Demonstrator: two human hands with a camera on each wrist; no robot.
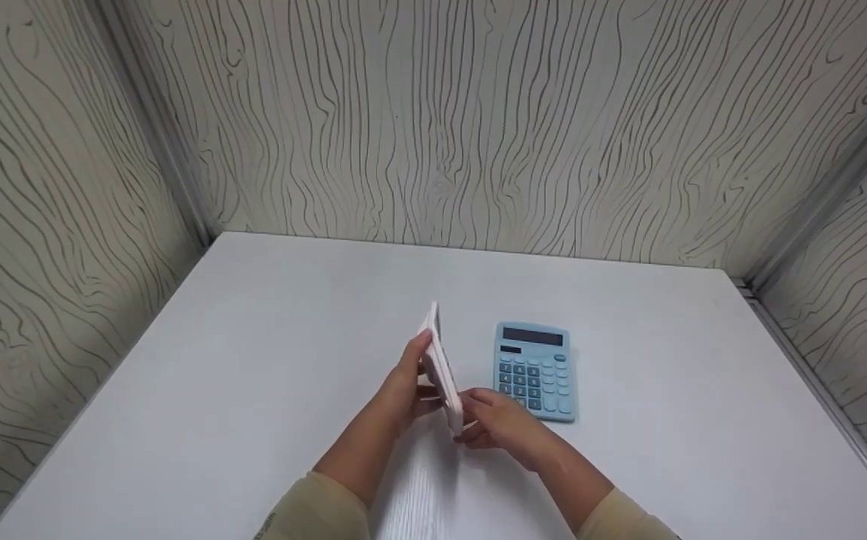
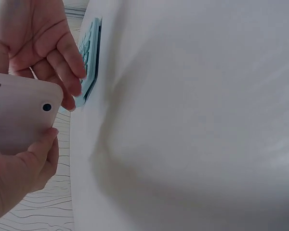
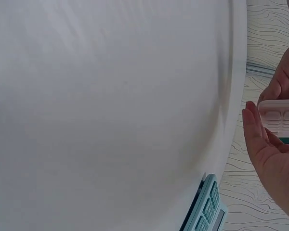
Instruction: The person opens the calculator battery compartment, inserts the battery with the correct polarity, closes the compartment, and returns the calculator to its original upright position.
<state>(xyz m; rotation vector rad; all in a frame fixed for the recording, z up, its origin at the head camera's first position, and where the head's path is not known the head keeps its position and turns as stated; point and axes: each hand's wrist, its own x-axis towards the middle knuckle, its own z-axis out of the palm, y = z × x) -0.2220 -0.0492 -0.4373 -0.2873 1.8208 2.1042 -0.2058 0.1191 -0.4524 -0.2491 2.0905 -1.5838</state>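
A pale pink calculator (image 1: 445, 379) is held up on edge above the table. My left hand (image 1: 403, 386) grips it by its long side, the thumb high on the near edge. In the left wrist view the calculator's plain back (image 2: 19, 113) shows, with a small dark round spot near one corner. My right hand (image 1: 501, 420) is at its lower end, loosely extended fingers (image 3: 250, 122) against the edge. Pink keys (image 3: 282, 120) face the right hand. A light blue calculator (image 1: 535, 371) lies flat on the table, right beside the right hand.
The white table (image 1: 253, 337) spreads around both hands. Pale panels with dark wood-grain lines (image 1: 433, 127) stand behind it and at both sides, joined by grey metal posts (image 1: 156, 127).
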